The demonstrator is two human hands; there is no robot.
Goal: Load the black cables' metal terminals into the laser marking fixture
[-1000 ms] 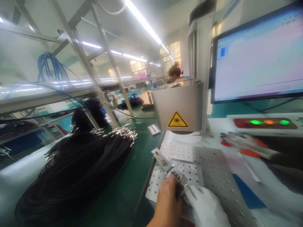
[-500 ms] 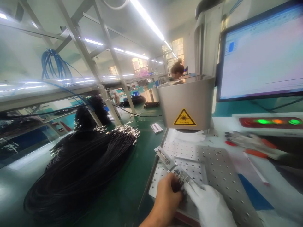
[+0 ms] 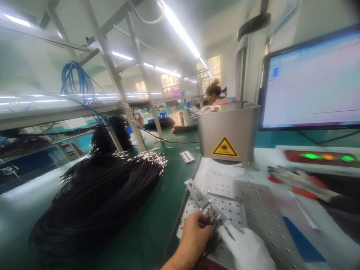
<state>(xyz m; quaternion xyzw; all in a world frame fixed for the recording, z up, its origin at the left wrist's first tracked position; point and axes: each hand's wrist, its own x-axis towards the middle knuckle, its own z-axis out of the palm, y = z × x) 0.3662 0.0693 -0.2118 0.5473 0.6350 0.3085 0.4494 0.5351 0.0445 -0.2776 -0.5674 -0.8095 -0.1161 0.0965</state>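
My bare left hand (image 3: 194, 236) is closed around a small bunch of black cables with metal plug ends (image 3: 211, 216) at the near edge of the perforated metal plate (image 3: 253, 202). My right hand (image 3: 246, 245), in a white glove, pinches the same plug ends from the right. Just beyond them a narrow metal fixture (image 3: 197, 192) lies tilted on the plate. The laser head housing (image 3: 227, 129) with a yellow warning sticker hangs over the back of the plate.
A big pile of black cables with shiny plugs (image 3: 95, 195) covers the green bench on the left. A monitor (image 3: 312, 80) and a lit button panel (image 3: 320, 156) stand at right, a worn glove (image 3: 298, 180) beside them. A person (image 3: 214, 92) works far behind.
The view has tilted down and shifted slightly. My two hands stay together on the plug ends, sliding a little toward me and lower along the plate's near edge.
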